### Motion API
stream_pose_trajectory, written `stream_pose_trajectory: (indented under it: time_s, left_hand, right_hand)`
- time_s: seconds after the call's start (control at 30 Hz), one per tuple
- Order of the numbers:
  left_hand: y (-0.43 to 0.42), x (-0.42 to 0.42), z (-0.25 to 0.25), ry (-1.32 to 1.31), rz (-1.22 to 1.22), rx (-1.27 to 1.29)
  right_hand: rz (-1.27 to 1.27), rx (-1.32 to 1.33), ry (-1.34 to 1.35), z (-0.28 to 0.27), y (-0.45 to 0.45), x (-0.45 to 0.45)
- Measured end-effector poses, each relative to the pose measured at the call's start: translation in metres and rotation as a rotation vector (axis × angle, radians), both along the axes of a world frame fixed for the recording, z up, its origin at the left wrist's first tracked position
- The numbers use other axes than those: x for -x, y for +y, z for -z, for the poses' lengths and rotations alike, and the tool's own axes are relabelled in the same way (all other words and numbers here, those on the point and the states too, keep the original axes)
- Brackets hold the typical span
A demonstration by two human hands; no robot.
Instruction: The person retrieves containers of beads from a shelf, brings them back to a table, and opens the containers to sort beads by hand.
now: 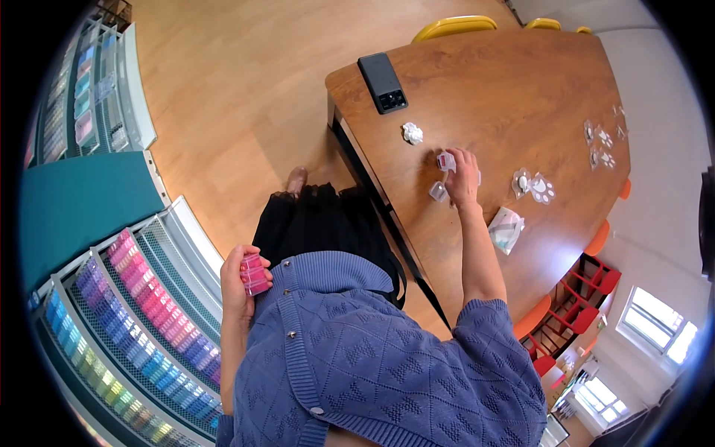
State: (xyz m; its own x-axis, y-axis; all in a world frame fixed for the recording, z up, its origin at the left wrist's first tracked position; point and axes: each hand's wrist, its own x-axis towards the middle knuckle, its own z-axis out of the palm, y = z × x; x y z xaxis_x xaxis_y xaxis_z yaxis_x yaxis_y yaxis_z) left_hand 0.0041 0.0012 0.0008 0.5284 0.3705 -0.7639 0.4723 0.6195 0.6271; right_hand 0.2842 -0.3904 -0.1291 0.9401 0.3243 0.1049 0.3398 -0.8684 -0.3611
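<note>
My left hand [240,279] is wrapped round a few small boxes with pink contents [255,274], held beside my body near the rack. Over the wooden table [477,97], my right hand [463,177] has its fingers closed round a small clear box with a red and white label [446,162]. Just below it on the table sits another small clear container [439,191]. A white crumpled or flower-like item [412,133] lies closer to the table's edge. To the right of my right hand are paw-shaped pieces [542,189] and a plastic packet [506,229].
A black phone [382,83] lies by the table's corner. Racks of small coloured boxes [153,287] stand at the left, beside a teal surface [89,205]. More paw-shaped pieces [605,139] lie at the far side. Yellow chairs [454,27] and red chairs [585,316] surround the table.
</note>
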Motion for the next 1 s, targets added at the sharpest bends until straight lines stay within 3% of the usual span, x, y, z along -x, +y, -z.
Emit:
stream_pose_trajectory:
  time_s: [0.37,0.47,0.53,0.7,0.8,0.93,1.0]
  left_hand:
    - [0.003,-0.007,0.003,0.008,0.044,0.002]
    - [0.004,-0.008,0.005,0.020,0.069,-0.012]
    - [0.004,-0.007,0.006,0.027,0.040,0.003]
    - [0.003,-0.009,0.007,0.012,0.032,0.023]
    - [0.005,-0.008,0.006,0.019,0.048,0.014]
    - [0.006,-0.008,0.009,0.024,0.046,0.024]
    - [0.006,-0.008,0.008,0.019,0.042,0.023]
  right_hand:
    - [-0.049,0.100,-0.084,0.001,-0.009,0.019]
    - [0.050,-0.065,-0.151,-0.004,-0.009,0.039]
    - [0.175,0.015,0.111,0.001,-0.014,0.064]
    - [0.103,0.184,0.027,0.021,-0.019,0.085]
    - [0.246,-0.123,0.059,0.027,-0.017,0.086]
    - [0.305,-0.173,0.065,0.011,-0.008,0.082]
    - [0.343,-0.339,0.042,0.010,-0.002,0.080]
